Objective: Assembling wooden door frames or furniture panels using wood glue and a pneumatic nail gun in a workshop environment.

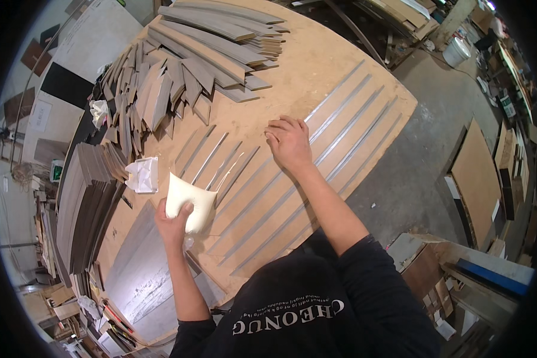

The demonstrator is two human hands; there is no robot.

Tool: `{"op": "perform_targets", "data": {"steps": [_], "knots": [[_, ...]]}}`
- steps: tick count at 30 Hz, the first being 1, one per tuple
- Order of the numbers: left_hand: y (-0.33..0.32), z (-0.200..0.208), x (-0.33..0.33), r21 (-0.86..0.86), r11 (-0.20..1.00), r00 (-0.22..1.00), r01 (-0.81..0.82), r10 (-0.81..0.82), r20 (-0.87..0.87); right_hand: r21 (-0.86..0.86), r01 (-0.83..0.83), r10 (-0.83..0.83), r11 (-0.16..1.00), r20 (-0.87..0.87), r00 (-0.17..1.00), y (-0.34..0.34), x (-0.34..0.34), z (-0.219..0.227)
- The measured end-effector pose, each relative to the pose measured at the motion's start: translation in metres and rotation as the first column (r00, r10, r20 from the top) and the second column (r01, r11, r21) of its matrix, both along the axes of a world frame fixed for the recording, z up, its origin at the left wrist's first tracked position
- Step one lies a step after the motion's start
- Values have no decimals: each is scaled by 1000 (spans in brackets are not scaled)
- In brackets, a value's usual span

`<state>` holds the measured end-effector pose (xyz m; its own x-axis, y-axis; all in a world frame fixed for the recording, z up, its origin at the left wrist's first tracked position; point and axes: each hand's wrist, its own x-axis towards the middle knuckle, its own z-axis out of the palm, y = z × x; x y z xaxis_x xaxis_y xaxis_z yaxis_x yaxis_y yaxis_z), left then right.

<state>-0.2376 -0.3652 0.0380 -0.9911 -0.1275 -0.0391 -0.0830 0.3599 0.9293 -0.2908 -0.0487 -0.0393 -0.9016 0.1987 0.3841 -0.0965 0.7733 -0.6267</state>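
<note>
My left hand (174,222) is closed round a plump plastic bag of cream-white paste (191,200), its thumb pressing a dent into the side. A crumpled clear end of the bag sticks out below the hand. From the bag's right corner a thin pale line of paste (228,173) runs up and away over the thin grey strips (237,175) on the table. Another strip (210,160) to the left has a white streak. My right hand (289,143) is over the table at the inner ends of longer grey strips (346,140), fingers loosely bent, with nothing visible in it.
The wooden table (316,42) carries a big fanned pile of grey-edged boards (203,53) at the back. A small white box with crumpled lining (142,175) stands left of the bag. Curved boards (86,209) are stacked at the left; a grey panel (146,262) lies near.
</note>
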Motion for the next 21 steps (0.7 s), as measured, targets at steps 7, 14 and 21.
{"op": "perform_targets", "data": {"steps": [7,14,21], "knots": [[1,4,0,3,999,999,-49,49,3,-5,20,-21,1000,-58,998,0,-1,2],[36,8,-54,1,1000,999,-25,25,-25,-43,24,-25,999,-14,1000,-1,0,3],[67,5,-86,98,992,995,77,-70,-75,-67,23,-27,997,-61,998,-1,1,6]]}}
